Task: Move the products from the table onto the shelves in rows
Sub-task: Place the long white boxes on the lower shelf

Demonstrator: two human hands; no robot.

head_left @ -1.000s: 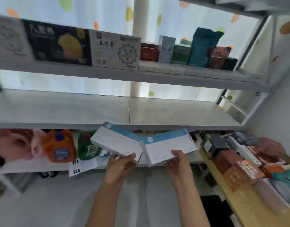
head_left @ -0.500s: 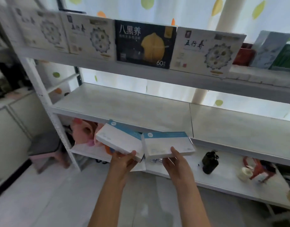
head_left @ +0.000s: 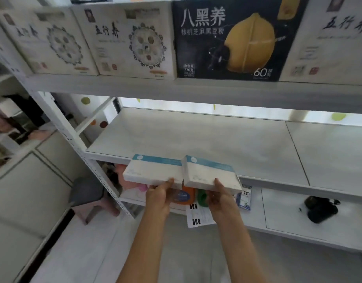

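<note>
Daylight comes from behind the shelving through a pale curtain [head_left: 227, 107], leaving a bright, washed-out band between the top and middle shelves. The middle shelf [head_left: 196, 135] carries a soft sheen from that backlight. The floor [head_left: 186, 252] and the underside of the shelves are dimmer and greyer. The whole view is slightly soft, with smearing toward the left and right edges, and the wide lens bends the shelf lines outward.

The one camera is sitting on the person's head, looking forward and down, close to the white metal shelf rack [head_left: 196, 137] at 12 o'clock.
</note>
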